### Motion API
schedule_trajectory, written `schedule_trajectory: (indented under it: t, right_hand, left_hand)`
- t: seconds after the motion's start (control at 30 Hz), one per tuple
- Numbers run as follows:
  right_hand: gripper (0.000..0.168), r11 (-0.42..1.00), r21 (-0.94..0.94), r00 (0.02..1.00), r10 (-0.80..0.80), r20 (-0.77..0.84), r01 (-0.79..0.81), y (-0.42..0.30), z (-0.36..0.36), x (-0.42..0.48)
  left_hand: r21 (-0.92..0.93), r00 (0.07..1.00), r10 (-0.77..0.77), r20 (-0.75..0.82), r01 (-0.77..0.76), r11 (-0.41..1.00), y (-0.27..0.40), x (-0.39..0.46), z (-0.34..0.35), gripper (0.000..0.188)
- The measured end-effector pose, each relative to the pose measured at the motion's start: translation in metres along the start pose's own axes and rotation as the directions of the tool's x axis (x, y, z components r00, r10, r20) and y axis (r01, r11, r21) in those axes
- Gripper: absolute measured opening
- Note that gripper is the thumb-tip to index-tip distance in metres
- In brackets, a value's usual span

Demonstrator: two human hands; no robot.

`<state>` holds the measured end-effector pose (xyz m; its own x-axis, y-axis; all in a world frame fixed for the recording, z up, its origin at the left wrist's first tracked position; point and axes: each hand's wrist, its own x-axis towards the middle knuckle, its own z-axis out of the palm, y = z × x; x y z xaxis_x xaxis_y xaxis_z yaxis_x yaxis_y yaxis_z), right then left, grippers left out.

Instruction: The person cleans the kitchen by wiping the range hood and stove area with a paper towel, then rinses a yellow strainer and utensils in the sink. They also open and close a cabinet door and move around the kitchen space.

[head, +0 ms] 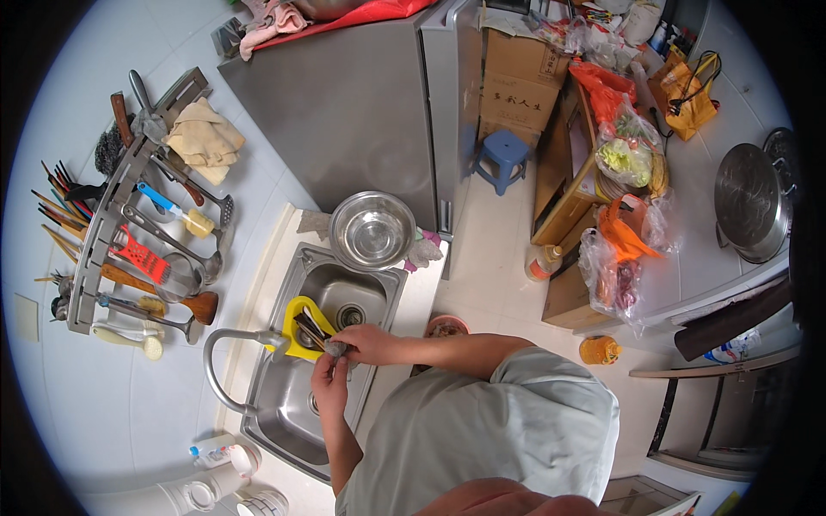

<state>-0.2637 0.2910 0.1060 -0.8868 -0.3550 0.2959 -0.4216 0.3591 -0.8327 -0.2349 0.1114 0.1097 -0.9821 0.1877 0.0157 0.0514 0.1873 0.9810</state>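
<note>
Both hands meet over the divider of a stainless steel double-bowl sink. A small grey scrubbing cloth is pinched between them. My right hand holds it from above, fingers curled. My left hand grips it from below with thumb and fingertips. Just beyond sits a yellow plastic drain basket, holding several slender utensils, partly covered by my right hand. Whether a utensil is inside the cloth is hidden by the fingers. The curved faucet reaches over the basket's near edge.
A steel bowl rests on the sink's far corner beside the refrigerator. Utensils such as a red grater hang from a wall rack. White cups stand left. Behind are a blue stool and an oil bottle.
</note>
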Motion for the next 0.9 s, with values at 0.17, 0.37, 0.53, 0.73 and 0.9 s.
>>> schedule_trajectory:
  t: [0.17,0.37,0.53,0.73,0.9]
  right_hand:
    - [0.032,0.997,-0.049,0.993,0.051,-0.110,-0.057,0.015,-0.015,-0.001]
    - [0.031,0.989,-0.138,0.965,0.008,-0.261,-0.045,0.034,-0.062,0.017]
    - [0.030,0.984,-0.175,0.979,-0.019,-0.202,-0.017,0.004,-0.112,0.070]
    - [0.035,0.965,-0.215,0.954,-0.199,-0.225,0.150,-0.034,-0.128,0.161]
    - [0.035,0.978,-0.050,0.903,-0.207,-0.376,0.203,-0.049,-0.128,0.233]
  left_hand:
    - [0.182,0.976,0.176,-0.128,-0.151,0.972,0.005,-0.007,0.005,0.024]
    - [0.334,0.972,0.087,-0.220,-0.009,0.943,-0.011,-0.030,-0.017,0.029]
    - [0.215,0.921,-0.031,-0.389,0.123,0.969,-0.017,-0.066,-0.036,0.027]
    - [0.158,0.795,-0.092,-0.600,0.230,0.960,-0.030,-0.118,-0.048,0.028]
    - [0.049,0.650,-0.142,-0.746,0.267,0.962,-0.032,-0.156,-0.051,0.028]
